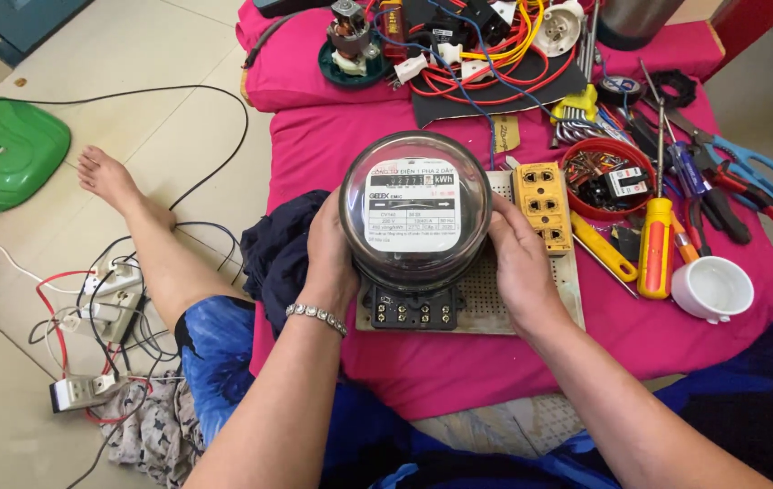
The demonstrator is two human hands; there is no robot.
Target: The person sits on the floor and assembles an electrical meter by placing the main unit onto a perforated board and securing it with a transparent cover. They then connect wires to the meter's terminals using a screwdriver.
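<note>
A round electricity meter [414,210] with a clear glass dome and a black terminal base stands on a cream perforated board [486,299]. My left hand [329,258] grips its left side, a bracelet on the wrist. My right hand [518,263] grips its right side. A yellow socket block [541,205] is fixed to the board just right of the meter.
On the pink cloth [332,145] lie a yellow screwdriver [656,244], a white cup [712,288], a red bowl of small parts [605,177], pliers and scissors [748,177], and tangled wires [486,54]. A dark cloth [279,249] lies left of the meter. Power strips [105,303] and a green lid [1,149] are on the floor.
</note>
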